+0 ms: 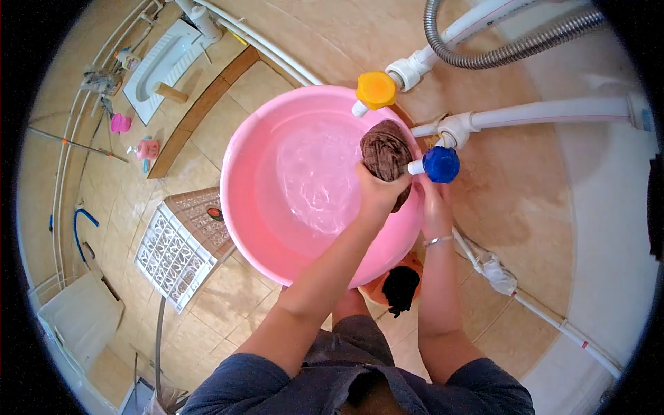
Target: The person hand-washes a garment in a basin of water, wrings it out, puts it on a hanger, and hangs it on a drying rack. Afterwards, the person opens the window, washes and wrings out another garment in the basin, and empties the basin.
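My left hand (pixel 382 194) is closed on a bunched brown cloth (pixel 385 149), holding it over the right side of a big pink basin (pixel 238 197). The basin has clear, rippling water (pixel 321 176) in it. Beside the cloth is a tap with a blue knob (pixel 441 164), its white spout pointing at the bundle. Just below that knob is my right hand (pixel 434 200), close to the basin's rim; its fingertips are partly hidden by the tap, and whether they grip anything does not show.
A yellow-knobbed tap (pixel 376 90) juts over the basin's far rim. White pipes (pixel 553 114) and a metal hose (pixel 498 61) run along the right wall. A white lattice crate (pixel 176 256) stands at left, an orange container with black cloth (pixel 401 287) below the basin, a squat toilet (pixel 162 69) at upper left.
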A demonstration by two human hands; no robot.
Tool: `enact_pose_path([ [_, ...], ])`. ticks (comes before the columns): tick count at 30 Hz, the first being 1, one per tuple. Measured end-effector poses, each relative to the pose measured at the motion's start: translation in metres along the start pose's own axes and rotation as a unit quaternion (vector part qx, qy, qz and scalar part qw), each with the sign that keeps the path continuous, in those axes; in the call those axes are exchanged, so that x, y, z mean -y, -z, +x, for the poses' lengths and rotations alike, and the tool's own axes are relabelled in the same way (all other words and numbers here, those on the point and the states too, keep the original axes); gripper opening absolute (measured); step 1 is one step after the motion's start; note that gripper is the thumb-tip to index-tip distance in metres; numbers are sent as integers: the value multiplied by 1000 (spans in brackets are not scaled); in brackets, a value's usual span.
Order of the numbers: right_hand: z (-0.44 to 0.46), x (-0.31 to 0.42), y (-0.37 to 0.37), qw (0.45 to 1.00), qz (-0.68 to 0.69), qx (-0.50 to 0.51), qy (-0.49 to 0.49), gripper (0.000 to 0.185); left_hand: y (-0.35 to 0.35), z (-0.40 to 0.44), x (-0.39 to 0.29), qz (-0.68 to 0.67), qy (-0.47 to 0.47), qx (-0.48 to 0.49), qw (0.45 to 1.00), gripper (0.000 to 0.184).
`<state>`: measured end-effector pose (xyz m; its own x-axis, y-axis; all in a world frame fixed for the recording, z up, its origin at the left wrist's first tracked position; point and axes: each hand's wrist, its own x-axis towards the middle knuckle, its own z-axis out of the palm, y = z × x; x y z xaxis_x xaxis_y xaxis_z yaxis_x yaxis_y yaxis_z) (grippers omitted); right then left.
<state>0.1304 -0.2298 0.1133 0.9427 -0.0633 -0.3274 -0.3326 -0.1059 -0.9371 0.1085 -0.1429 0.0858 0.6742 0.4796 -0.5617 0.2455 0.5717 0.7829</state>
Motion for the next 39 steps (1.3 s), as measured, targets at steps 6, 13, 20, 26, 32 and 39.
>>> enact_pose_path([
  [6,52,-30,-19,992,-7,128,-7,15,36,-11,-32,119,-15,244,962,54],
  [13,66,-56,-19,986,-74,116,90,14,41,37,-47,41,-30,70,996,21],
  [20,62,-58,-40,988,-7,92,121,20,32,45,-14,-266,163,178,933,43],
  [26,57,-65,-53,994,12,73,82,24,36,3,-17,-193,193,235,933,58],
  [32,68,-85,-43,933,223,210,-188,33,47,2,-53,-37,184,317,930,47],
  [39,13,2,-65,742,541,370,-138,56,42,-1,-25,-441,392,387,708,42],
])
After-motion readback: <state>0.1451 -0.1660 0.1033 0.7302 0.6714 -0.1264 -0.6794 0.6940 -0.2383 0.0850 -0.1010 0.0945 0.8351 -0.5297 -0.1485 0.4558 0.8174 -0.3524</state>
